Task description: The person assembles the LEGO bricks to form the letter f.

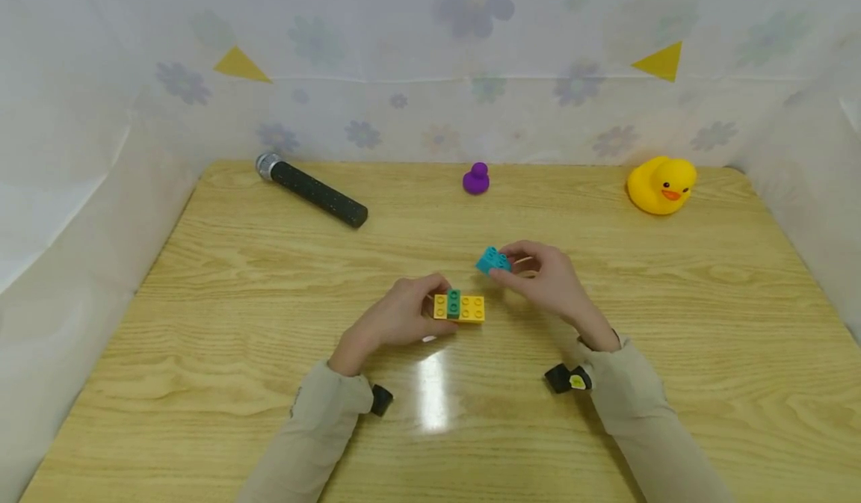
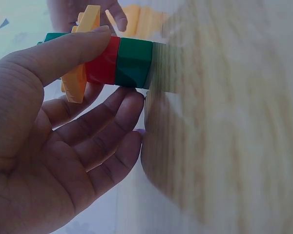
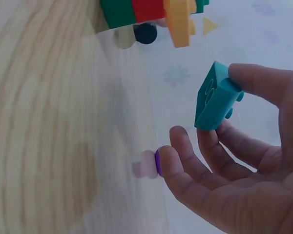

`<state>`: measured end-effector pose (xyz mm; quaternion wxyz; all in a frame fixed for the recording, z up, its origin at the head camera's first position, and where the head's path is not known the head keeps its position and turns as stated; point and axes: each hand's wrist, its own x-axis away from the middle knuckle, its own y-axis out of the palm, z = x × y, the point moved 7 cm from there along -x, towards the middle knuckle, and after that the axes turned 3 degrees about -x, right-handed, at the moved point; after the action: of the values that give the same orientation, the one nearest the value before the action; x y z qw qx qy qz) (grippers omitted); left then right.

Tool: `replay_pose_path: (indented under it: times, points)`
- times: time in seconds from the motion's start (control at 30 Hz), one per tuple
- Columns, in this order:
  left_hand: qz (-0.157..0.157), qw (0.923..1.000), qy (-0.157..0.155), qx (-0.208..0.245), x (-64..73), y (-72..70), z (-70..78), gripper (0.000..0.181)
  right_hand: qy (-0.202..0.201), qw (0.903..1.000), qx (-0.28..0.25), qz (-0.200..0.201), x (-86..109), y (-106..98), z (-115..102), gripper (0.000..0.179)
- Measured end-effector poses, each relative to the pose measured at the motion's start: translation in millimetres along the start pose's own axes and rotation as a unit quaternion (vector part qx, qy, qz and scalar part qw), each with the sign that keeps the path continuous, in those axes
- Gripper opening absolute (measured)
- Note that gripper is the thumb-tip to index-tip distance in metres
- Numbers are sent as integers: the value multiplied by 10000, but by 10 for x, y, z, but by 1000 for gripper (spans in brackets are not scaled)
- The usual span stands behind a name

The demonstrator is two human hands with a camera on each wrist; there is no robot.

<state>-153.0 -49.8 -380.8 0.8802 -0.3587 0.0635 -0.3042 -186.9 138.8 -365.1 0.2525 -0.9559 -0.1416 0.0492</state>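
Observation:
My left hand grips a stack of toy building bricks, its thumb on the near side and fingers on the far side. The left wrist view shows a green brick at the stack's base, against the table. Above it come a red brick, a long yellow brick and a small green brick on top, crosswise. To the right and slightly farther back, my right hand pinches a teal brick between thumb and fingers. The teal brick is raised off the table, tilted, apart from the stack.
Along the table's back edge lie a black microphone at left, a small purple duck in the middle and a yellow rubber duck at right. A flower-patterned curtain hangs behind them.

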Motion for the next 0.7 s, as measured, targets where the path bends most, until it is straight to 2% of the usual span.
replay_pose_path:
  times: [0.13, 0.2, 0.47, 0.7]
  points:
    - [11, 10000, 44, 31, -1, 4, -8, 36, 175, 9988, -375, -247, 28, 3, -43, 36]
    - [12, 10000, 31, 47, -1, 5, -15, 35, 127, 9981, -506, -329, 37, 6, -88, 35]
    - [28, 10000, -68, 41, 0, -1, -37, 35, -418, 9946, -851, -410, 89, 20, -326, 27]
    - [31, 10000, -92, 0, -2, -9, -23, 36, -916, 9934, -655, -229, 132, 55, -449, 31]
